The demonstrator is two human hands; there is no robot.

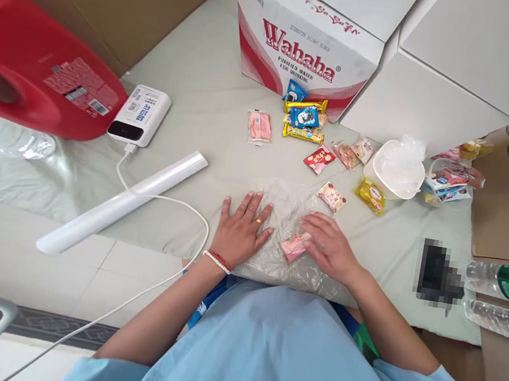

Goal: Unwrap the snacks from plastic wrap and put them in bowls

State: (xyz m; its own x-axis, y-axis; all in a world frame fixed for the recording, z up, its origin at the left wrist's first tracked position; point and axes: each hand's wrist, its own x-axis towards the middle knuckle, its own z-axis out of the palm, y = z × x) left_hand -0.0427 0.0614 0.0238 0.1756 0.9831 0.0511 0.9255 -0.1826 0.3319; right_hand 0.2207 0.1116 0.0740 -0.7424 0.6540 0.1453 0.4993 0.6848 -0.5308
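Note:
A clear plastic bag [284,205] lies flat and crinkled at the front of the cloth-covered table. My left hand [242,230] rests palm down on its left part, fingers spread, with a ring and bracelets on. A small pink wrapped snack [295,246] is on the bag between my hands. My right hand [330,244] is open beside it, fingers stretched out; their tips reach over the snack's right edge, and I cannot tell whether they grip it. Just beyond that hand sits a cream-coloured snack packet [331,197].
Farther back are a red packet [319,159], a flat pink packet [259,127], a pile of snacks [305,116] and a white bowl [374,164] holding plastic. A Wahaha carton [306,44] stands behind. Leftward lie a white tube [122,202], a cabled white device [144,112] and a red jug [37,66].

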